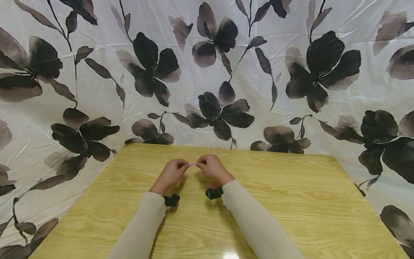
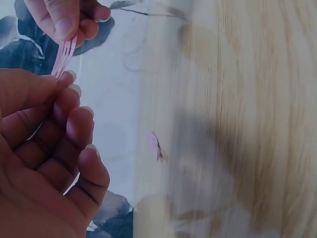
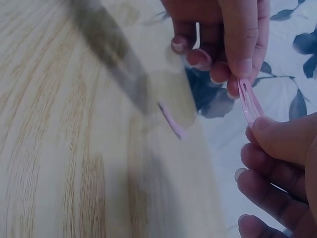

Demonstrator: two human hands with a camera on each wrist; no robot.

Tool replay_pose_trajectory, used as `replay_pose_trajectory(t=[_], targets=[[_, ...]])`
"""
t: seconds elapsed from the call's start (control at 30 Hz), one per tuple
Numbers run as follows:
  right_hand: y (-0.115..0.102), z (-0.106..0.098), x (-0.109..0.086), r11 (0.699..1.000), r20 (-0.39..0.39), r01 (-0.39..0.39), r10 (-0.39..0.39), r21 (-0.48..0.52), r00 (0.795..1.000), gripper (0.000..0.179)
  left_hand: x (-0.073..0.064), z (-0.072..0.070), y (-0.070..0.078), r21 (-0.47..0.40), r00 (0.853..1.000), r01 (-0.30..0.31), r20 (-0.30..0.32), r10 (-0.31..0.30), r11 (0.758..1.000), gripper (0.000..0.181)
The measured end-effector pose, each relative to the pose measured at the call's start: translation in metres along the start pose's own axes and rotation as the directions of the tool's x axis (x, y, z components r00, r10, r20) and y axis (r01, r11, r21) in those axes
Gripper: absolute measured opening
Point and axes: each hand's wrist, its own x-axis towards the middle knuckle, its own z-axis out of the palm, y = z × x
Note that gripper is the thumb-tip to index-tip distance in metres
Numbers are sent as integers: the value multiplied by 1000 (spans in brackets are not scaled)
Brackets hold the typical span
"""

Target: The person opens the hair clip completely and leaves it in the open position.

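Observation:
A pink snap hair clip [image 1: 192, 164] is stretched between my two hands above the far half of the table. My left hand [image 1: 172, 173] pinches one end with thumb and index finger. The opposite end is pinched by the thumb and fingers of my right hand [image 1: 212, 168]. From the right wrist, the clip [image 3: 250, 104] shows a slot along its narrow body, with its tips hidden under the fingertips. The other fingers of my left hand [image 2: 44, 139] are loosely bent beneath the clip.
The wooden table [image 1: 291, 194] has a glossy top showing hand shadows and a small pink shape [image 3: 171, 121] beneath the hands. A white cloth [image 1: 271, 21] with dark flowers hangs behind and beside it. Small black devices [image 1: 214, 193] sit at both wrists.

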Motion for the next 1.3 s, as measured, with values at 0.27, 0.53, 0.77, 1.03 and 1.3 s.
replay_pose_trajectory(t=[0.27, 0.53, 0.77, 1.03, 1.3], targets=[[4, -8, -9, 1000, 7, -5, 5, 11, 1000, 25, -2, 7, 2, -78, 999, 11, 42, -8, 997, 29], [9, -16, -18, 1000, 2, -20, 20, 21, 1000, 25, -3, 15, 9, -113, 998, -13, 58, 20, 994, 29], [11, -23, -26, 1000, -4, -15, 15, 18, 1000, 25, -4, 21, 14, -134, 997, -37, 64, 46, 990, 27], [11, -29, -35, 1000, -25, -6, 6, -20, 1000, 24, -5, 24, 16, -177, 991, -86, 83, 102, 980, 29], [14, -34, -46, 1000, -28, -19, 19, 18, 999, 22, -5, 31, 17, -253, 985, -98, 115, 131, 962, 29]])
